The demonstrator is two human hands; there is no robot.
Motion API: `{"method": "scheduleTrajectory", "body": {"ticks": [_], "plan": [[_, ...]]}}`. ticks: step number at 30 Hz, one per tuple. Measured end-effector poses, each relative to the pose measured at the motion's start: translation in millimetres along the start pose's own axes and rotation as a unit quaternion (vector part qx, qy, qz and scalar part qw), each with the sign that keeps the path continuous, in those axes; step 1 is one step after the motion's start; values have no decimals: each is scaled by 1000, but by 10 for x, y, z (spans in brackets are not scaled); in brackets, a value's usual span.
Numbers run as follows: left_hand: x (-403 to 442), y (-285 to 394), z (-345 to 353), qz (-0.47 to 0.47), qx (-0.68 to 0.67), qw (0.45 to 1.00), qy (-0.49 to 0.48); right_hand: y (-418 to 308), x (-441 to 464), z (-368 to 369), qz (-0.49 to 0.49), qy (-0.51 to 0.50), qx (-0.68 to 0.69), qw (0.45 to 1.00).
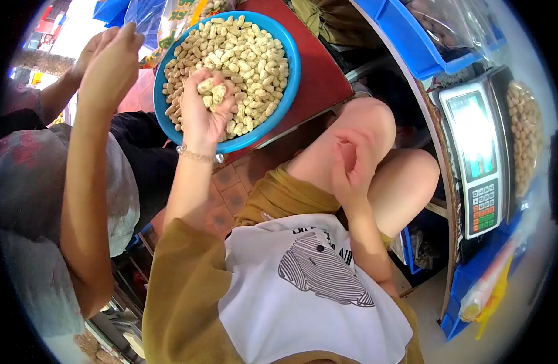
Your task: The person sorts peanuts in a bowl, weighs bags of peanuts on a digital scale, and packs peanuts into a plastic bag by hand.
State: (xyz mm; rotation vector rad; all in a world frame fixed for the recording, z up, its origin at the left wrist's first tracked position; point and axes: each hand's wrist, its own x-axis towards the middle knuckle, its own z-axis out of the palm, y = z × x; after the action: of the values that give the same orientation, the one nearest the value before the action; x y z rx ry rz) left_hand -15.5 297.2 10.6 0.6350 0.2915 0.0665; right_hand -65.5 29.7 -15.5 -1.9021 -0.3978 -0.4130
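Peanuts in their shells (258, 67) fill a round blue basin (295, 73) at the upper centre. My left hand (209, 112), with a bracelet at the wrist, is palm up over the basin's near left part. Its fingers are curled around a few peanuts (212, 92). My right hand (353, 162) is by my thigh (315, 145), loosely curled, with a gap between thumb and fingers and nothing visible in it.
The basin stands on a red surface (321, 79). At the left are another person's arms and hands (112, 67), close to the basin. On the right are a digital scale (482, 158), bagged peanuts (523, 136) and a blue tray (406, 36).
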Motion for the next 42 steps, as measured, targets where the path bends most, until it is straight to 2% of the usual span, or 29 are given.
{"method": "scheduleTrajectory", "body": {"ticks": [2, 4, 6, 8, 9, 10, 11, 13, 14, 15, 17, 19, 22, 23, 26, 27, 29, 31, 34, 37, 38, 40, 41, 42], "plan": [[-171, -225, 133, -98, -166, 975, -107, -106, 72, 32, 4, -12, 57, 998], [-418, -472, 476, -187, -224, 951, -98, -228, 149, 24, 14, -7, 113, 993], [-543, -770, 737, -291, -294, 899, -142, -304, 189, -95, -11, 26, 107, 994], [-660, -1012, 1051, -354, -292, 881, -115, -369, 208, -300, -41, 67, 90, 993], [-690, -1153, 1140, -390, -335, 845, -149, -442, 176, -388, -4, 107, 138, 985], [-721, -1261, 1245, -403, -313, 846, -152, -512, 141, -491, 31, 149, 186, 971], [-758, -1346, 1378, -415, -291, 848, -157, -540, 125, -639, 23, 165, 148, 975], [-832, -1503, 1692, -438, -254, 850, -143, -551, 65, -836, 12, 256, 156, 954], [-812, -1692, 1710, -437, -312, 809, -240, -544, 18, -925, 14, 307, 178, 935], [-857, -1786, 1823, -454, -318, 799, -235, -573, -43, -1033, 29, 345, 184, 920], [-993, -1840, 2095, -490, -316, 790, -189, -629, -83, -1225, 0, 383, 213, 899], [-1126, -1948, 2290, -491, -301, 794, -195, -730, -84, -1393, -28, 428, 310, 849], [-1299, -2131, 2455, -492, -300, 786, -225, -874, -145, -1607, -36, 482, 359, 799], [-1344, -2188, 2484, -500, -306, 777, -229, -883, -186, -1652, -44, 499, 331, 800], [-1429, -2344, 2540, -524, -322, 756, -224, -806, -407, -1808, -22, 433, 179, 883], [-1449, -2388, 2550, -527, -310, 759, -224, -802, -446, -1852, -13, 444, 152, 883], [-1471, -2429, 2585, -534, -278, 765, -227, -766, -563, -1986, 7, 407, -56, 912], [-1485, -2483, 2617, -549, -271, 758, -225, -779, -624, -2115, 28, 366, -244, 898], [-1533, -2523, 2691, -560, -241, 755, -242, -905, -632, -2498, 43, 181, -343, 921], [-1489, -2636, 2700, -588, -241, 729, -254, -971, -678, -2741, 77, 103, -362, 923], [-1496, -2687, 2691, -513, -142, 768, -357, -988, -668, -2806, 83, 86, -378, 918], [-1557, -2715, 2755, -307, 51, 783, -538, -1018, -651, -2898, 82, 98, -352, 927], [-1589, -2674, 2857, -420, 2, 804, -421, -1006, -649, -2953, 83, 102, -339, 932], [-1565, -2739, 2838, -497, -135, 768, -382, -991, -649, -3001, 85, 104, -324, 936]]}}
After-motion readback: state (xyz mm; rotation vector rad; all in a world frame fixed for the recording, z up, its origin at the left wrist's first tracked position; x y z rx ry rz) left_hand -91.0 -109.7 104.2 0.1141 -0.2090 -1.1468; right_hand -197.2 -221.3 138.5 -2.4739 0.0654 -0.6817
